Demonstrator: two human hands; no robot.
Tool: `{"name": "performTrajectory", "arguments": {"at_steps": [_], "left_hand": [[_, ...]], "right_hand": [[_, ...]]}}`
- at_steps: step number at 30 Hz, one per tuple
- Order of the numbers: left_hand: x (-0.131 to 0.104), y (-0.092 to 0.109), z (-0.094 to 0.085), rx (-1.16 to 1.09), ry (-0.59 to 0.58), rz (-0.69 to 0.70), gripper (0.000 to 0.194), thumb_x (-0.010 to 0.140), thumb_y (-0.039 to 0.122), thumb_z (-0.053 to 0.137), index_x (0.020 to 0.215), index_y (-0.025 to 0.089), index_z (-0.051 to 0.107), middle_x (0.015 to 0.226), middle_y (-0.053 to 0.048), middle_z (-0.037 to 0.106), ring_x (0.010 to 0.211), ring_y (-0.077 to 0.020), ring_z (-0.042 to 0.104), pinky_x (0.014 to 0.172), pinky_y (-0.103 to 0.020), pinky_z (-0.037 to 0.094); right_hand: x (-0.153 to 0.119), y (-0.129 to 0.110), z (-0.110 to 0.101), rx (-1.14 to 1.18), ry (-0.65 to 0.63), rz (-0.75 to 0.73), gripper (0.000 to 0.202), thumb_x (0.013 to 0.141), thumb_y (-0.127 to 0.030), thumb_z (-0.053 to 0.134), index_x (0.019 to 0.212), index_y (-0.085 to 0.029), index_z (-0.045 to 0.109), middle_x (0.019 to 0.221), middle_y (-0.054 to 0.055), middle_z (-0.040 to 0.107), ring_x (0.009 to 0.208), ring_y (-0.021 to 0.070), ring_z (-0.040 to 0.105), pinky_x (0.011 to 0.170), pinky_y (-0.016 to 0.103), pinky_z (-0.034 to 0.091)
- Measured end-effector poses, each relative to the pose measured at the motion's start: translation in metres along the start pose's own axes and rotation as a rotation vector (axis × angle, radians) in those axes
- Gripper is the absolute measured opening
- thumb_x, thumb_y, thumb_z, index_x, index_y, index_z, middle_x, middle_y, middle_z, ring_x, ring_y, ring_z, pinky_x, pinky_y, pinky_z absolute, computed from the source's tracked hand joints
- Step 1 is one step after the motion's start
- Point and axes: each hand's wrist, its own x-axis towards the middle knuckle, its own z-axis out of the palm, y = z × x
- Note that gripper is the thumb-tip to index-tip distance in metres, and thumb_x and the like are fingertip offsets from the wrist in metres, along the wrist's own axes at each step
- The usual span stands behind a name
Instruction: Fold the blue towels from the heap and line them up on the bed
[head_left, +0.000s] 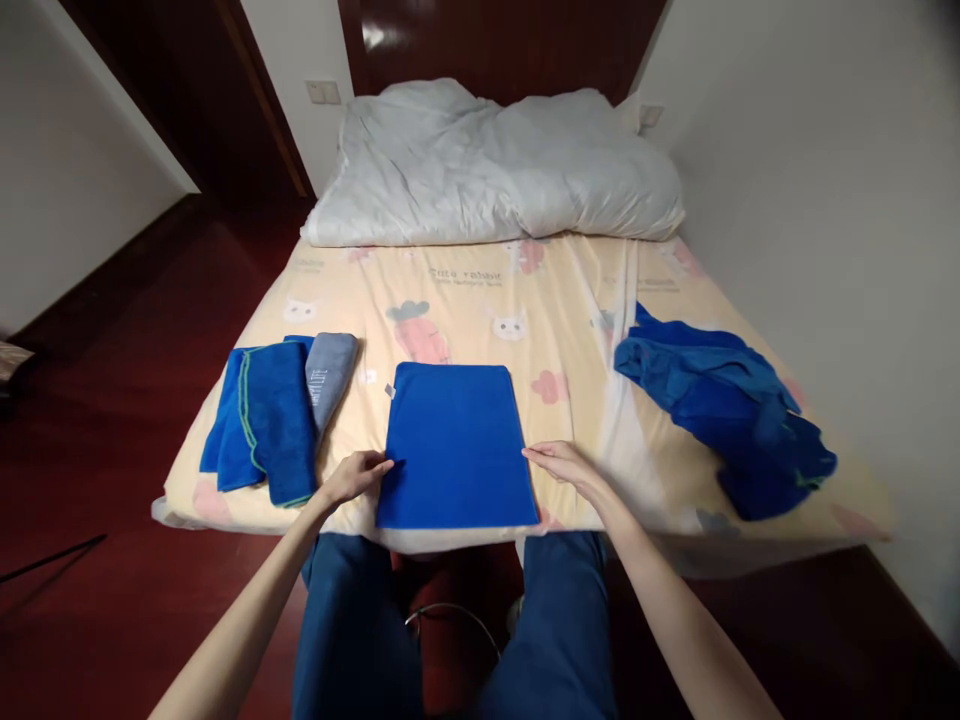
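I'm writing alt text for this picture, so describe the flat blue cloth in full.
The flat blue cloth looks soft and matte, roughly square, with a small pale tag on its upper left edge. It lies smooth on the bedsheet near the bed's front edge, the left hand and right hand at its sides.

Your left hand (360, 475) and right hand (564, 464) touch opposite side edges of a flat blue cloth (457, 448). Folded cloths (276, 420) lie to its left, crumpled ones (724, 400) to its right.

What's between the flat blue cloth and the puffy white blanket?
From cloth to blanket, the head view shows only bedsheet, its prints including a pink carrot and white animal face.
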Motion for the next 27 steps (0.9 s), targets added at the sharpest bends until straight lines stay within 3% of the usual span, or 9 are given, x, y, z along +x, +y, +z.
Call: {"name": "performTrajectory", "arguments": {"at_steps": [3,6,10,13,17,24,27], "left_hand": [[0.07,0.016,-0.021,-0.001,0.06,-0.015,0.052,0.075,0.068,0.057,0.071,0.018,0.068,0.066,-0.005,0.067,0.064,-0.0217,0.062,0.058,-0.029,0.044],[0.135,0.033,-0.04,0.034,0.226,-0.04,0.04,0.076,0.055,0.062,0.083,0.017,0.072,0.074,-0.007,0.072,0.071,-0.0226,0.067,0.06,-0.028,0.048],[0.188,0.044,-0.053,0.147,0.304,-0.04,0.024,0.076,0.035,0.066,0.092,0.019,0.076,0.083,-0.006,0.077,0.074,-0.0226,0.071,0.066,-0.029,0.053],[0.203,0.043,-0.057,0.266,0.286,0.057,0.013,0.075,0.028,0.066,0.081,0.023,0.077,0.083,-0.004,0.077,0.077,-0.0236,0.072,0.075,-0.031,0.055],[0.209,0.039,-0.059,0.335,0.322,0.1,0.016,0.078,0.028,0.062,0.082,0.023,0.077,0.086,-0.004,0.078,0.082,-0.0249,0.071,0.082,-0.033,0.054],[0.226,0.043,-0.056,0.353,0.455,0.026,0.018,0.081,0.028,0.059,0.085,0.021,0.075,0.095,-0.01,0.077,0.092,-0.0292,0.07,0.082,-0.035,0.052],[0.228,0.044,-0.055,0.421,0.429,0.038,0.018,0.081,0.03,0.06,0.085,0.022,0.075,0.092,-0.01,0.077,0.091,-0.0289,0.07,0.082,-0.035,0.052]], "right_hand": [[0.062,-0.03,-0.001,-0.054,-0.039,-0.037,0.055,0.063,-0.073,0.073,0.06,-0.019,0.061,0.044,-0.007,0.039,0.042,0.0073,0.03,0.042,0.023,0.018],[0.123,-0.051,0.002,-0.151,0.106,-0.223,0.054,0.07,-0.071,0.069,0.058,-0.019,0.058,0.051,-0.003,0.051,0.049,0.0106,0.042,0.048,0.024,0.025],[0.181,-0.056,0.004,-0.373,0.22,-0.369,0.043,0.081,-0.058,0.064,0.061,-0.02,0.058,0.054,-0.002,0.055,0.051,0.0123,0.045,0.051,0.026,0.028],[0.198,-0.05,0.0,-0.429,0.197,-0.446,0.036,0.085,-0.051,0.062,0.066,-0.02,0.062,0.061,0.0,0.061,0.054,0.0134,0.05,0.053,0.026,0.033],[0.196,-0.049,-0.007,-0.441,0.244,-0.512,0.029,0.087,-0.044,0.062,0.073,-0.019,0.069,0.077,0.004,0.068,0.065,0.0155,0.059,0.061,0.026,0.041],[0.2,-0.066,-0.002,-0.513,0.369,-0.439,0.022,0.089,-0.032,0.062,0.076,-0.019,0.073,0.086,0.007,0.073,0.076,0.0194,0.066,0.069,0.028,0.047],[0.207,-0.068,0.001,-0.487,0.351,-0.37,0.015,0.087,-0.03,0.065,0.08,-0.02,0.074,0.086,0.006,0.076,0.077,0.0197,0.069,0.07,0.028,0.048]]}}
